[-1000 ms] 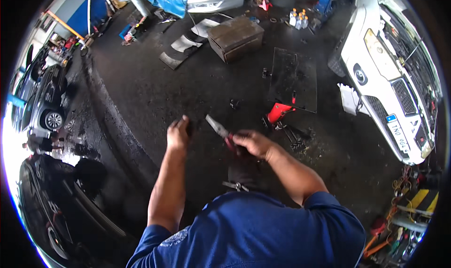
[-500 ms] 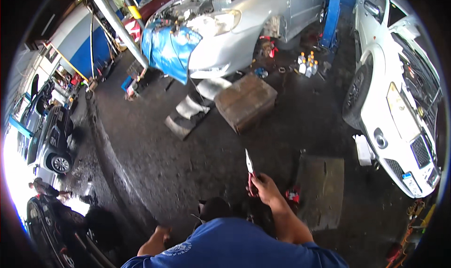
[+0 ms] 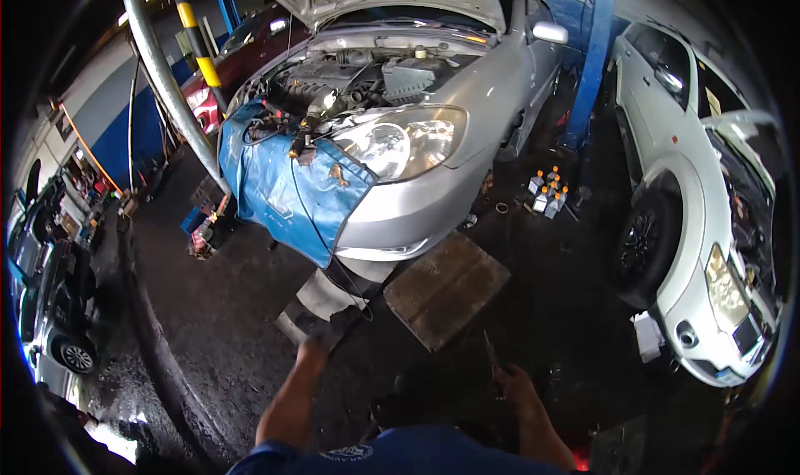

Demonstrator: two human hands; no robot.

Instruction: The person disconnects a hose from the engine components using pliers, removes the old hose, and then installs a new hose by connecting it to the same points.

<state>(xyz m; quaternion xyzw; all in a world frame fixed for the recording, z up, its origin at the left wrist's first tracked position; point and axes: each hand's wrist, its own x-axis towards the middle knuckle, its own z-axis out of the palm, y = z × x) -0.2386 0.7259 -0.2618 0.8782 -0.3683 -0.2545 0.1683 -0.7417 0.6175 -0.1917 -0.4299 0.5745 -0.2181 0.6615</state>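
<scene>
In my right hand (image 3: 516, 385) I hold long-nose pliers (image 3: 490, 349), their jaws pointing up and away from me over the dark floor. My left hand (image 3: 314, 352) reaches forward, in line with the near end of a silvery sheet (image 3: 321, 295) on the floor. Its fingers are dim and blurred, and nothing shows in it. Ahead stands a silver car (image 3: 433, 200) with its hood raised and the engine (image 3: 333, 83) uncovered. A blue cover (image 3: 292, 196) drapes over its front, with a work lamp (image 3: 310, 129) and a dangling cable on it.
A brown, flat-topped box (image 3: 448, 290) sits before the bumper. Several orange-capped bottles (image 3: 548, 193) stand beyond it, near a blue lift post (image 3: 592, 67). A white car (image 3: 700, 250) is at right. On the left are a metal pole (image 3: 162, 67) and a dark wet floor (image 3: 167, 325).
The silver car now appears nearer, with its raised hood and engine in view. My left hand has stretched forward; my right hand, still holding the pliers, is lower and farther right.
</scene>
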